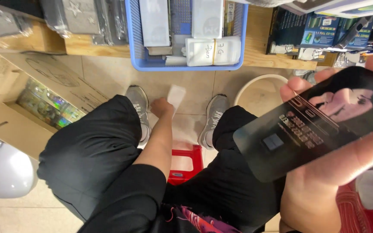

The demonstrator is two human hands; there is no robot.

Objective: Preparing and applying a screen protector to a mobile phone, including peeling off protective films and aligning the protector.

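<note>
While the right hand (324,172) pinches a dark, glossy flat pack (320,125) close under the camera, thumb along its lower edge and fingertips over the top, the left hand (162,107) reaches down between the knees, closed on a small white slip (176,96) held just above the floor tiles (109,73). The person sits on a red stool (186,166), feet in grey shoes (214,116) on either side of it. Ahead, a blue basket (186,64) of white packets rests on a wooden shelf (87,45); an open cardboard box (22,99) with shiny contents stands at left, and a white bucket (260,86) sits near the right foot. The pack is held by its edges only, so it looks as if a loosened thumb could let it slide off and drop. The slip, gripped lightly at one end, could flutter to the floor.
</note>
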